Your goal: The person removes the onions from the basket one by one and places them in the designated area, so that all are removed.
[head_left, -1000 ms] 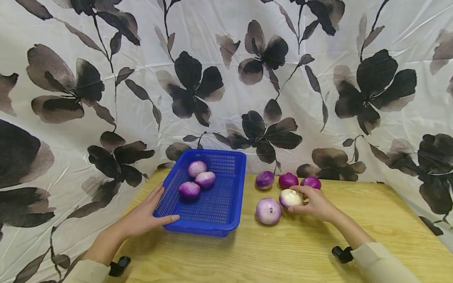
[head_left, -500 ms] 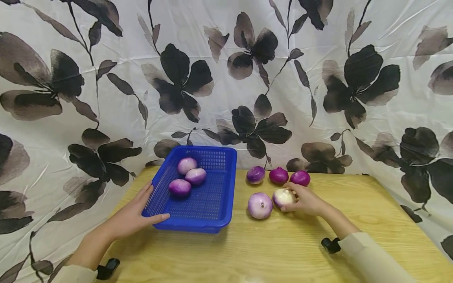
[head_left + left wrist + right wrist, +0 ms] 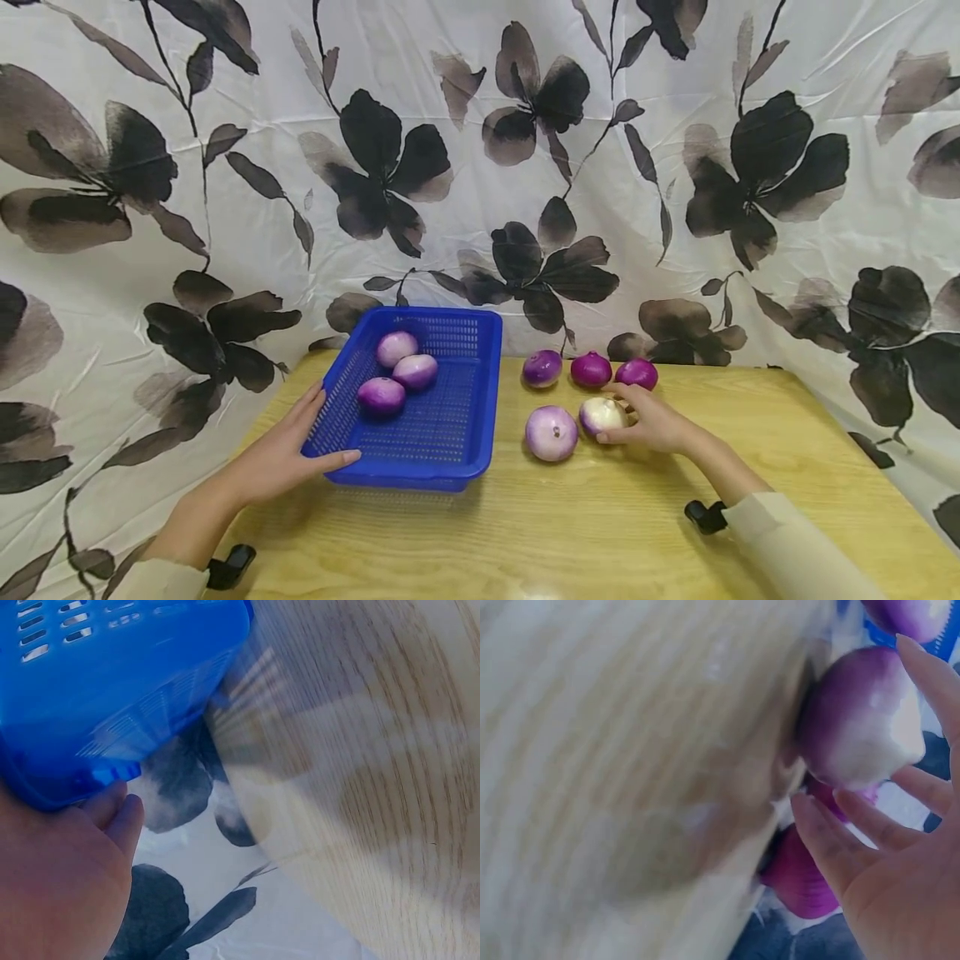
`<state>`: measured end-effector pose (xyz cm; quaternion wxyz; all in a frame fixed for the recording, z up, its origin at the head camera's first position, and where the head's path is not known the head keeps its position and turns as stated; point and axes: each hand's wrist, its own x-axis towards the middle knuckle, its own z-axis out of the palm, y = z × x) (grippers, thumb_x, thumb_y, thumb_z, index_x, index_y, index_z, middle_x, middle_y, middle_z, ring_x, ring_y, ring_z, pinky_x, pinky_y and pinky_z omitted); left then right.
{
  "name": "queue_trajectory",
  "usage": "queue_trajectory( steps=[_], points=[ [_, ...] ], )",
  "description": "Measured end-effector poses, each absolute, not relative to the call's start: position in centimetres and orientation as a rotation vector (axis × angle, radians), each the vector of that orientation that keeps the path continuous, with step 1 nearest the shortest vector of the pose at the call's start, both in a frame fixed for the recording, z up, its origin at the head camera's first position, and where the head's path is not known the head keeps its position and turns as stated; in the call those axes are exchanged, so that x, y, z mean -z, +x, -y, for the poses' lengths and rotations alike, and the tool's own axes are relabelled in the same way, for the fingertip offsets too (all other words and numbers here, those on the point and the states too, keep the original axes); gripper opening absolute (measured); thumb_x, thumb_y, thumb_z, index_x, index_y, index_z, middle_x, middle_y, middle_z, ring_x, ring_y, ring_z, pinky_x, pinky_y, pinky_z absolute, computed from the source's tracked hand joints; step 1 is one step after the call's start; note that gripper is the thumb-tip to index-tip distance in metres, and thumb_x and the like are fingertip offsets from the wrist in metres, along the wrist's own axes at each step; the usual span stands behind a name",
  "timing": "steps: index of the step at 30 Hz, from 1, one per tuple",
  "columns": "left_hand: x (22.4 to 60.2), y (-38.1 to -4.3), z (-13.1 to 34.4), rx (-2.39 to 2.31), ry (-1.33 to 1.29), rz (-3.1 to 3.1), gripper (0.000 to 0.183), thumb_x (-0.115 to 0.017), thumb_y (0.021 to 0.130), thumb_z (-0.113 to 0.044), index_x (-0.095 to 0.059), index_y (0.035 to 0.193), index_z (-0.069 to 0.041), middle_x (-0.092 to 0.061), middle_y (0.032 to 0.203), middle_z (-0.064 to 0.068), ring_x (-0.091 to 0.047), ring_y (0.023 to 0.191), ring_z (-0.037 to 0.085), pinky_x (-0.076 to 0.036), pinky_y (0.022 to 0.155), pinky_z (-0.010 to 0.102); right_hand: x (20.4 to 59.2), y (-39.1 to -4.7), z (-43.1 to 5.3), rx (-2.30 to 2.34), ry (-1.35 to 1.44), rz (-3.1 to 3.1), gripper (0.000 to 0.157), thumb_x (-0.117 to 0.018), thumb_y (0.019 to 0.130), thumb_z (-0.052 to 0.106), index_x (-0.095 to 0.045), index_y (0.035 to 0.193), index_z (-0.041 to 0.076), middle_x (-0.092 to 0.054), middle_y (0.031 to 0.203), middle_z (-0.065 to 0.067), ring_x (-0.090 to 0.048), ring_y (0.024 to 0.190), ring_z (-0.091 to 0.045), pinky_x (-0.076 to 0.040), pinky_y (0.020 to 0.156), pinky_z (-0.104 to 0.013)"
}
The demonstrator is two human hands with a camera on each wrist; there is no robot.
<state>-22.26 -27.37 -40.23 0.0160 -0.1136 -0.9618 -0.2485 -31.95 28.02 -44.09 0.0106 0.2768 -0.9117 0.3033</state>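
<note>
A blue plastic basket (image 3: 442, 433) with slotted sides holds three purple-and-white onions (image 3: 382, 397) in its left half. My left hand (image 3: 273, 462) grips its near-left corner, thumb over the front rim and fingers along the left side. In the left wrist view those fingers (image 3: 124, 821) reach under the rim. My right hand (image 3: 652, 423) is spread around a pale onion (image 3: 600, 415) on the table, whose white end faces it. In the right wrist view its fingers (image 3: 877, 825) are fairly straight, with their tips right beside this onion (image 3: 859, 712).
A larger light purple onion (image 3: 552, 433) sits just left of the pale one. Behind them, a row of three darker onions, with a magenta one (image 3: 591, 369) in the middle, lies near the table's back edge. A floral cloth (image 3: 465, 192) hangs behind the wooden table (image 3: 480, 542).
The head view has shifted, so everything appears further left than a second ago. My right fingers have loosened slightly around the pale onion. My left hand stays on the basket.
</note>
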Motion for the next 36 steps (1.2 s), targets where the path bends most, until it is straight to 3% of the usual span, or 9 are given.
queue_trajectory(
  steps=[5, 10, 14, 25, 36],
  points=[
    [40.1, -22.2, 27.3, 0.78, -0.354, 2.992, 0.12, -0.071, 0.086, -0.065, -0.008, 0.162, 0.003, -0.004, 0.17, 0.021, -0.017, 0.15, 0.054, -0.023, 0.112, 0.075, 42.5, -31.2, -27.9, -0.856, 0.849, 2.85, 0.079, -0.083, 0.086, 0.037, -0.05, 0.142, -0.008, -0.053, 0.138, -0.031, -0.052, 0.127, -0.048, -0.042, 0.105, -0.065],
    [39.8, -22.2, 27.3, 0.774, -0.346, 2.988, 0.121, -0.071, 0.086, -0.066, -0.008, 0.162, 0.003, -0.004, 0.171, 0.02, -0.017, 0.15, 0.054, -0.023, 0.113, 0.074, 40.0, -30.4, -26.5, -0.758, 0.934, 2.801, 0.075, -0.081, 0.088, 0.036, -0.052, 0.143, -0.006, -0.054, 0.134, -0.027, -0.057, 0.12, -0.042, -0.044, 0.104, -0.063],
    [39.8, -22.3, 27.2, 0.775, -0.357, 2.975, 0.121, -0.072, 0.085, -0.066, -0.009, 0.162, 0.003, -0.004, 0.171, 0.02, -0.017, 0.15, 0.053, -0.023, 0.113, 0.073, 38.0, -29.9, -24.5, -0.727, 1.0, 2.791, 0.07, -0.079, 0.09, 0.032, -0.052, 0.146, 0.0, -0.051, 0.141, -0.025, -0.054, 0.127, -0.043, -0.043, 0.106, -0.064],
    [40.0, -22.0, 27.4, 0.755, -0.337, 2.981, 0.121, -0.071, 0.085, -0.067, -0.01, 0.162, 0.003, -0.005, 0.171, 0.019, -0.018, 0.15, 0.053, -0.024, 0.113, 0.072, 35.8, -30.0, -17.6, -0.741, 1.204, 2.752, 0.07, -0.075, 0.093, 0.039, -0.049, 0.151, 0.011, -0.047, 0.151, -0.017, -0.044, 0.142, -0.039, -0.036, 0.114, -0.061],
    [40.0, -21.9, 27.4, 0.776, -0.345, 2.977, 0.122, -0.072, 0.085, -0.066, -0.009, 0.162, 0.004, -0.004, 0.17, 0.021, -0.017, 0.151, 0.053, -0.023, 0.114, 0.073, 34.7, -30.8, -11.6, -0.768, 1.37, 2.719, 0.066, -0.073, 0.095, 0.037, -0.049, 0.15, 0.01, -0.049, 0.149, -0.013, -0.045, 0.14, -0.031, -0.038, 0.116, -0.052]
  ],
)
